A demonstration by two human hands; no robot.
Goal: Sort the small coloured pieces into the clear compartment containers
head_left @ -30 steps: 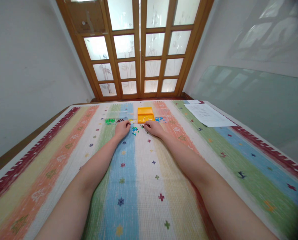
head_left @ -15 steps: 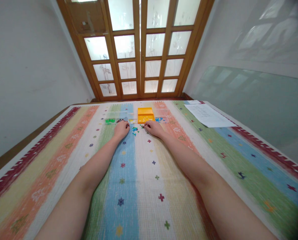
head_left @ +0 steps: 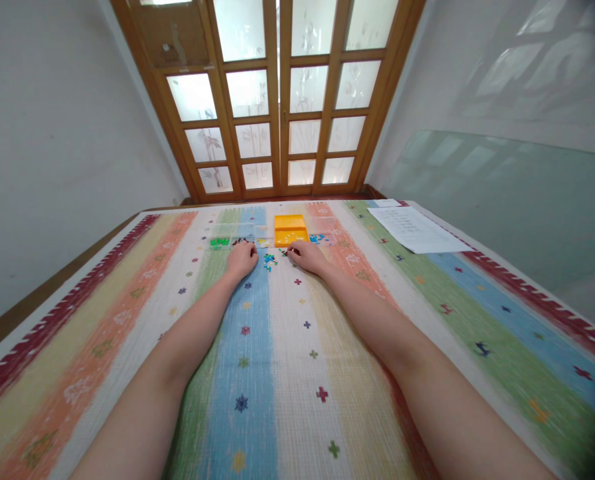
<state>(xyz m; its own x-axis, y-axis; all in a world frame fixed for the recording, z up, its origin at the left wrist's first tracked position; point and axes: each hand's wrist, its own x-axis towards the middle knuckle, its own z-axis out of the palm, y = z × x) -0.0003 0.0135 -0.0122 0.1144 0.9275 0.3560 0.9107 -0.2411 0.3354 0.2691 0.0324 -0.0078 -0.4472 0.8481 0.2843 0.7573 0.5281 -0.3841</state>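
Note:
My left hand (head_left: 242,259) rests on the cloth with its fingers curled together; whatever they hold, if anything, is hidden. Just in front of it stand clear boxes of small pieces, one with green pieces (head_left: 220,242) and one with dark red pieces (head_left: 243,241). My right hand (head_left: 305,256) is closed in a pinch at a few tiny dark and green pieces (head_left: 283,253); what lies in its fingertips is too small to tell. Between the hands lies a loose pile of blue, green and yellow pieces (head_left: 270,261).
An open yellow case (head_left: 291,225) holding small pale pieces stands beyond my hands. To its right is a clear box with blue pieces (head_left: 319,239). Printed paper (head_left: 412,230) lies at the back right of the striped tablecloth (head_left: 297,333). A wooden glass door (head_left: 282,100) is behind.

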